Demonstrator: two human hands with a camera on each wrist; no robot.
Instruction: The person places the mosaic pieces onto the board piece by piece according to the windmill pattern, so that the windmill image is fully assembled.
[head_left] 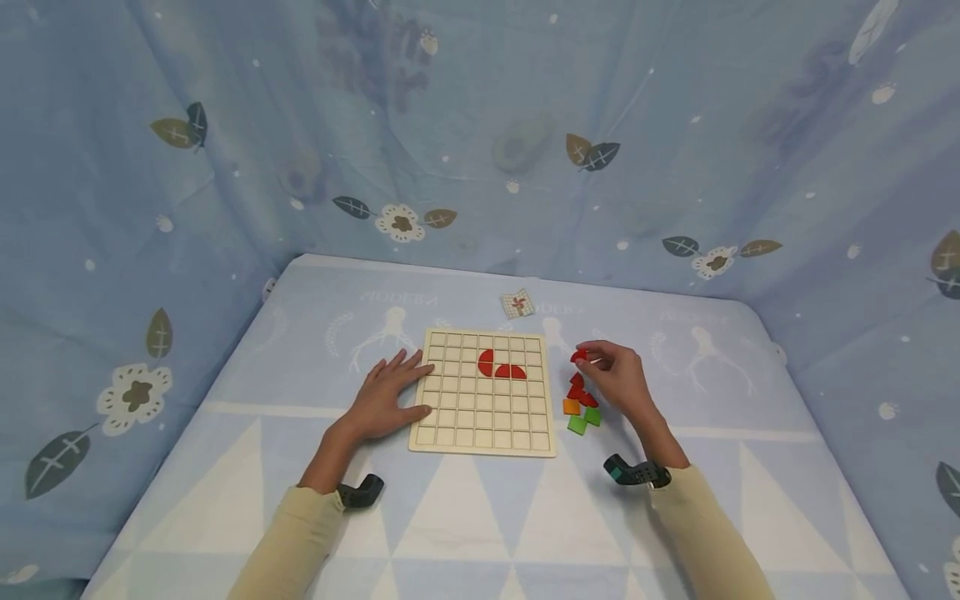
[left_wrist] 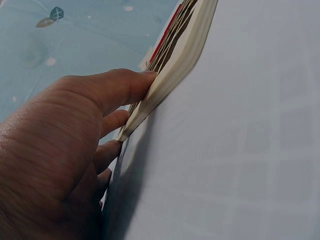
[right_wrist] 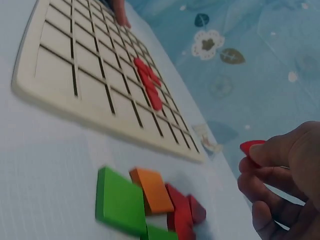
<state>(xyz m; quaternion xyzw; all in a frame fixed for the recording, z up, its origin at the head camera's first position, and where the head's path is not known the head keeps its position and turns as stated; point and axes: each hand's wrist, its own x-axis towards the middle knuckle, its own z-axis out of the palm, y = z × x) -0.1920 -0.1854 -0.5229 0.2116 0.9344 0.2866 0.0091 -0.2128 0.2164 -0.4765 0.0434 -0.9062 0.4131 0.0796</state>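
Note:
A pale wooden grid board lies on the table with several red quarter-circle pieces set in its upper cells. My left hand rests at the board's left edge, fingers spread and touching the rim; the left wrist view shows the thumb on that rim. To the right of the board, my right hand pinches a red piece between thumb and fingers, above the loose pieces. Below it lie several red pieces, an orange square and green squares.
A small card with a printed grid and red pattern lies behind the board. The table has a patterned cloth, and blue curtains hang around its back and sides. Each wrist wears a dark camera band.

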